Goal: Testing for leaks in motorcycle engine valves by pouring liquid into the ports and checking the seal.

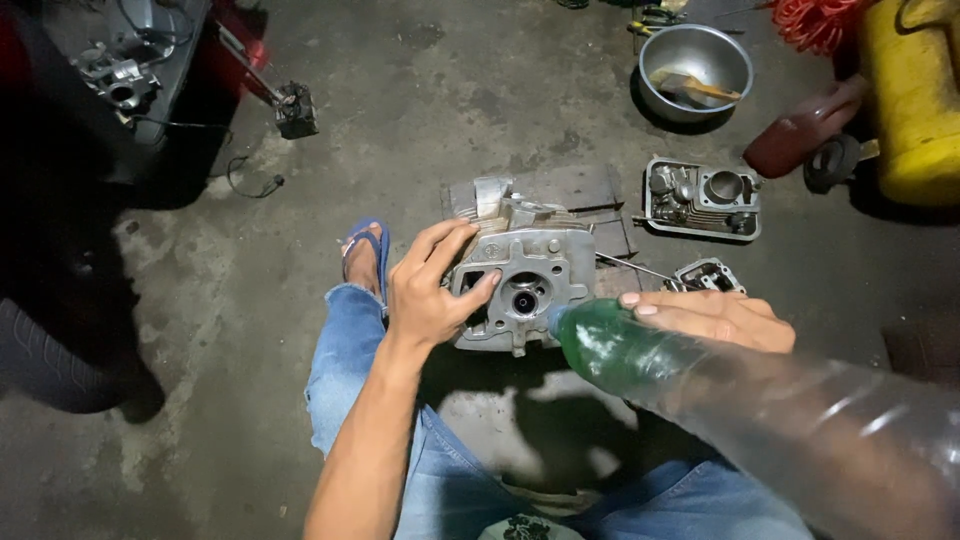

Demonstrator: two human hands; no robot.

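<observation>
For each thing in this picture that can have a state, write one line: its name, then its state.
Cylinder head: upright, steadied by left hand.
Plastic bottle: tipped, green liquid at neck, held by right hand.
Steel bowl: upright, holding a tool.
Engine part: lying flat on floor.

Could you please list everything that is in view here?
Cylinder head: one, grey metal, centre, on the floor.
Bottle: one, clear plastic with green liquid, neck tipped toward the cylinder head.
Engine parts: two, grey, right of centre.
Bowl: one, steel, top, holding a brush.
Jug: one, red, upper right.
Tank: one, yellow, far right.
Motorcycle: one, dark, upper left.
Left hand: grips the cylinder head.
Right hand: holds the bottle.
</observation>
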